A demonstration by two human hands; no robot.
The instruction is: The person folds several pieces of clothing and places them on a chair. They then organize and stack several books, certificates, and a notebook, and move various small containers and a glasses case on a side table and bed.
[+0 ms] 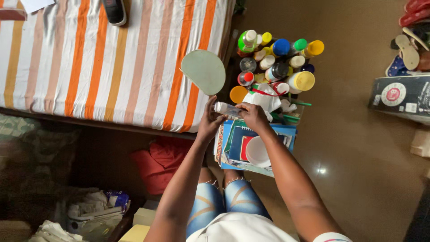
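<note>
Both my hands meet over a low stand beside the bed. My left hand (pixel 208 122) and my right hand (pixel 253 115) together hold a small clear bottle with a white cap (pixel 225 108), lying sideways between them. Just beyond it sits a crumpled white tissue (pixel 265 99) among a crowd of bottles and jars (pixel 277 62) with yellow, blue, green and red caps. Under my hands lies a stack of blue books (pixel 282 134) with a white bowl (pixel 257 151) on top.
A bed with an orange and white striped sheet (pixel 89 62) fills the left, with a pale green round mirror (pixel 204 71) at its edge and a dark gadget (pixel 114 11). Red cloth (pixel 154 163) lies under the bed. A box (pixel 401 96) and sandals (pixel 410 49) sit at right on the brown floor.
</note>
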